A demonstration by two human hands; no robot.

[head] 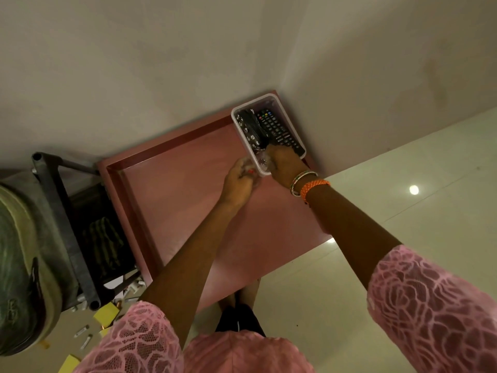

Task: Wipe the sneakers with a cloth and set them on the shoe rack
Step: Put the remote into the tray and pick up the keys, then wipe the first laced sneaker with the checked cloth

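Note:
No sneaker shows in this view. My left hand point(238, 181) curls at the near corner of a white plastic basket point(291, 125) and pinches a crumpled translucent piece point(255, 181). My right hand point(282, 164) reaches into the basket's near end, its fingertips hidden among the contents. A striped, folded cloth point(103, 243) lies on a dark metal rack point(67, 224) left of the table.
The basket holds a black remote control point(277, 127) and a black flowered pouch point(248, 129). It stands at the far corner of a pink table point(188, 200) against the wall. A bulky grey-green object point(18, 265) sits at left, with small scraps and yellow boxes point(106, 313) on the floor.

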